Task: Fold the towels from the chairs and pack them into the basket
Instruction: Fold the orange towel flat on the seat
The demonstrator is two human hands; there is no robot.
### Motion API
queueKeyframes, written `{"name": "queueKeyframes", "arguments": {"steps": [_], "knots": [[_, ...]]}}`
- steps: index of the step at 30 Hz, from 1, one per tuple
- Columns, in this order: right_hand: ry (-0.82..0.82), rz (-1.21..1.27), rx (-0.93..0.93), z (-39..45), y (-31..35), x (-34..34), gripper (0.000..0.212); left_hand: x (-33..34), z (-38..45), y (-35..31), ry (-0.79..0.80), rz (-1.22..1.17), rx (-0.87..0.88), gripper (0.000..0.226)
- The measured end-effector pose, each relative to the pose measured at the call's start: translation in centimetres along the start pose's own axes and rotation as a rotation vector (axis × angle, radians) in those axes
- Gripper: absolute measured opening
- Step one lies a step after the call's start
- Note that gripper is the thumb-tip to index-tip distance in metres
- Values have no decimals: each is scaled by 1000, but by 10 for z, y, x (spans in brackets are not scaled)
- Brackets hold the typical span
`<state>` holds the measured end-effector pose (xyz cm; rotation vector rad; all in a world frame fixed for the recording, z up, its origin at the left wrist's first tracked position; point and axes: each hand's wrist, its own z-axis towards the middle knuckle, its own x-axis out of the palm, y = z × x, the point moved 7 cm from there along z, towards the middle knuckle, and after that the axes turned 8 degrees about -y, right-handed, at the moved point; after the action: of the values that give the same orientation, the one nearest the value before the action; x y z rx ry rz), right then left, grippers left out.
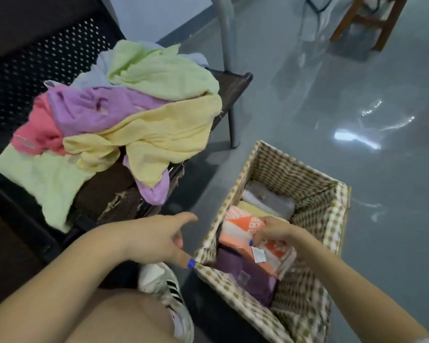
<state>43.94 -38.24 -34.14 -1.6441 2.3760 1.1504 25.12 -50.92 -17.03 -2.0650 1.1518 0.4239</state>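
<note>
A woven basket [315, 191] stands on the floor at the lower right. Inside it lie folded towels: a grey one, a yellow one, an orange-and-white patterned towel [240, 229] and a purple one [248, 276]. My right hand [275, 231] is inside the basket, its fingers curled on the orange-and-white towel. My left hand [156, 241] hovers beside the basket's near left corner, fingers loose, one fingertip touching the rim. A heap of unfolded towels [124, 115] in green, lilac, pink, yellow and pale blue lies on a dark chair [233, 87] at the left.
The chair's perforated black back rises at the upper left. A wooden stool [372, 21] stands at the far upper right on the shiny grey floor. My knee and a white striped shoe [166, 288] are at the bottom, next to the basket.
</note>
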Motion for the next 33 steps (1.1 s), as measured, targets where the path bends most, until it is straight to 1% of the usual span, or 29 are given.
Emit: {"name": "queueKeyframes", "arguments": {"steps": [2, 3, 5, 6, 7, 10, 11, 12, 13, 14, 16, 17, 18, 19, 20, 21, 22, 23, 24, 25, 26, 27, 29, 30, 31, 32, 33], "knots": [[69, -171, 109, 24, -10, 20, 46, 4, 1, 2, 14, 8, -1, 97], [117, -238, 161, 35, -17, 31, 44, 7, 1, 4, 27, 3, -2, 100], [239, -319, 294, 47, -36, 52, 33, 10, -1, 7, 39, -21, -9, 102], [287, -322, 371, 49, -45, 58, 34, 11, -2, 8, 41, -33, -16, 102], [337, -317, 436, 49, -52, 64, 42, 11, -4, 10, 44, -41, -25, 102], [547, -298, 531, 57, -75, 82, 86, 12, -6, 13, 56, -52, -38, 100], [606, -291, 553, 61, -82, 88, 90, 13, -6, 13, 59, -54, -40, 100], [620, -297, 569, 69, -88, 94, 89, 13, -6, 14, 62, -59, -38, 100], [592, -323, 566, 73, -92, 98, 86, 14, -7, 15, 67, -65, -39, 100], [541, -364, 515, 68, -83, 100, 74, 15, -8, 15, 74, -70, -41, 100], [451, -493, 334, 68, -69, 105, 29, 15, -9, 14, 84, -72, -43, 101], [412, -571, 254, 65, -62, 107, 20, 14, -9, 13, 82, -71, -41, 101], [364, -654, 200, 62, -59, 107, 26, 13, -8, 13, 75, -68, -37, 101], [302, -752, 148, 57, -57, 106, 46, 12, -8, 12, 69, -69, -35, 100], [195, -832, 127, 54, -55, 103, 67, 11, -7, 12, 63, -76, -35, 100], [69, -873, 112, 49, -52, 98, 80, 11, -7, 11, 59, -84, -33, 99], [-50, -892, 92, 43, -49, 96, 81, 11, -7, 11, 54, -87, -29, 99], [-165, -893, 52, 36, -45, 96, 71, 10, -8, 11, 50, -86, -25, 98], [-267, -884, -13, 29, -37, 97, 57, 10, -9, 12, 44, -86, -26, 97], [-350, -836, -99, 22, -28, 100, 43, 10, -9, 14, 35, -89, -29, 95], [-395, -739, -175, 17, -22, 104, 34, 10, -9, 17, 23, -94, -32, 93], [-378, -604, -205, 12, -19, 109, 28, 9, -9, 19, 10, -97, -31, 90], [-218, -409, -173, 10, -20, 124, 26, 8, -10, 21, -11, -96, -19, 85], [-145, -377, -139, 12, -20, 130, 24, 9, -10, 23, -16, -103, -13, 82], [-108, -377, -97, 15, -20, 133, 23, 10, -12, 24, -17, -118, -11, 80], [-98, -394, -61, 20, -18, 135, 23, 11, -13, 27, -18, -137, -14, 78], [-104, -420, -33, 24, -15, 136, 28, 12, -16, 30, -24, -152, -19, 75]]}}
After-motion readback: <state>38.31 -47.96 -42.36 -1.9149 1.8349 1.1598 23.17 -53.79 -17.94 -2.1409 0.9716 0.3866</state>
